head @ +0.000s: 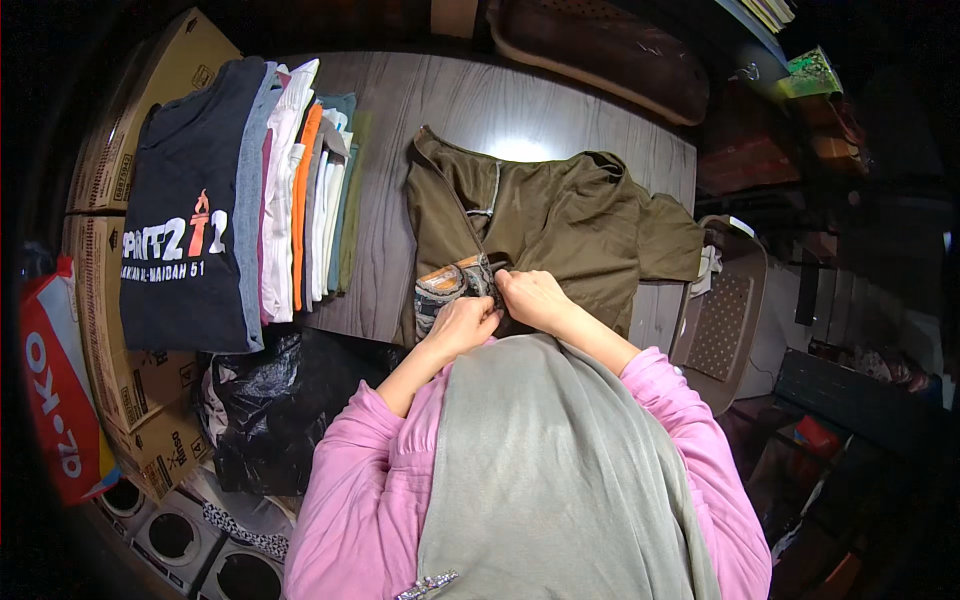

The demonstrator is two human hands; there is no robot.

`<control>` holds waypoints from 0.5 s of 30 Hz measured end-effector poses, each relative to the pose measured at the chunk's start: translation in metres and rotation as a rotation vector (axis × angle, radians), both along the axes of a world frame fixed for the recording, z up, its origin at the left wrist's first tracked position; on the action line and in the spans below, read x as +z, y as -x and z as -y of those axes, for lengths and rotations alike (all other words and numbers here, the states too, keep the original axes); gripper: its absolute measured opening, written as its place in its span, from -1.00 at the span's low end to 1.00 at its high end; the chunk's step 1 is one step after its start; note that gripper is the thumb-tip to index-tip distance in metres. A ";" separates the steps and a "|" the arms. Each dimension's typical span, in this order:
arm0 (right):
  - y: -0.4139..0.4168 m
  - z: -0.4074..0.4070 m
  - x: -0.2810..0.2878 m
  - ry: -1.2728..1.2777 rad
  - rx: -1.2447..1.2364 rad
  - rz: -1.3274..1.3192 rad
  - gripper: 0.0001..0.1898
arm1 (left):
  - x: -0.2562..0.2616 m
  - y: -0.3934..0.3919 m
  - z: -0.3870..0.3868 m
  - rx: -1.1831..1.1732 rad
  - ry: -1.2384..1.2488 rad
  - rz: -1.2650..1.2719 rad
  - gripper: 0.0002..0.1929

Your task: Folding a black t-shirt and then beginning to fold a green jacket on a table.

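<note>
An olive-brown garment (555,217) lies spread on the wood-grain table (382,172), its neckline and a short sleeve pointing away and to the right. Near the table's front edge, my left hand (466,322) pinches the garment's front beside a patterned panel (450,283) in orange, grey and black. Just to the right, my right hand (531,298) has its fingers closed on the dark front edge of the same garment. Both hands almost touch. My fingers hide the exact spot that they grip, and the lower part of the garment is out of sight under my arms.
At left stands a stack of folded clothes (300,202), topped by a black printed T-shirt (187,172). Cardboard boxes (105,300) rise beside it, with a black plastic bag (277,405) below. A plastic basket (724,322) sits right; a brown tub (600,64) lies behind.
</note>
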State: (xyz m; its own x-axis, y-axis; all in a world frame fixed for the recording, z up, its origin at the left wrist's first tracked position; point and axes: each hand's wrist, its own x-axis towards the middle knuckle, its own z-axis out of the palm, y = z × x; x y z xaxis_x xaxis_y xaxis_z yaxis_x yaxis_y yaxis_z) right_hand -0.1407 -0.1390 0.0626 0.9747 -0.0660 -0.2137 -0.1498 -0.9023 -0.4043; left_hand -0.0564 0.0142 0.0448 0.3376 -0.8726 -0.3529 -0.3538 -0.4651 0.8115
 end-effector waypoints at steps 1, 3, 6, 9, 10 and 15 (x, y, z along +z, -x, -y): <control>0.000 -0.001 0.000 -0.004 -0.015 -0.003 -0.89 | -0.001 0.001 0.000 0.005 -0.017 0.012 -0.70; 0.002 -0.003 0.002 -0.021 0.041 -0.003 -0.89 | -0.003 0.003 -0.001 0.019 0.048 0.086 -0.71; 0.007 -0.005 0.006 0.010 0.077 0.008 -0.88 | -0.005 0.004 -0.002 0.046 0.062 0.067 -0.74; 0.011 0.001 0.009 0.185 0.046 0.107 -0.88 | -0.007 0.006 -0.002 0.013 0.035 0.007 -0.74; 0.011 0.005 0.009 0.231 0.058 0.134 -0.88 | -0.007 0.007 -0.003 0.012 0.024 0.014 -0.74; -0.011 0.070 0.014 0.477 -0.210 0.257 -0.90 | -0.006 0.009 -0.005 -0.214 0.141 -0.119 -0.63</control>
State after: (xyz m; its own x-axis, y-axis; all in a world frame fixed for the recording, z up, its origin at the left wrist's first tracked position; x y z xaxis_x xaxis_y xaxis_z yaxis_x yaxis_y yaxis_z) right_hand -0.1298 -0.2086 0.0763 0.9468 -0.2949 0.1288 -0.2964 -0.9550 -0.0074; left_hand -0.0658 0.0197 0.0388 0.1038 -0.9629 -0.2491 -0.3301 -0.2696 0.9046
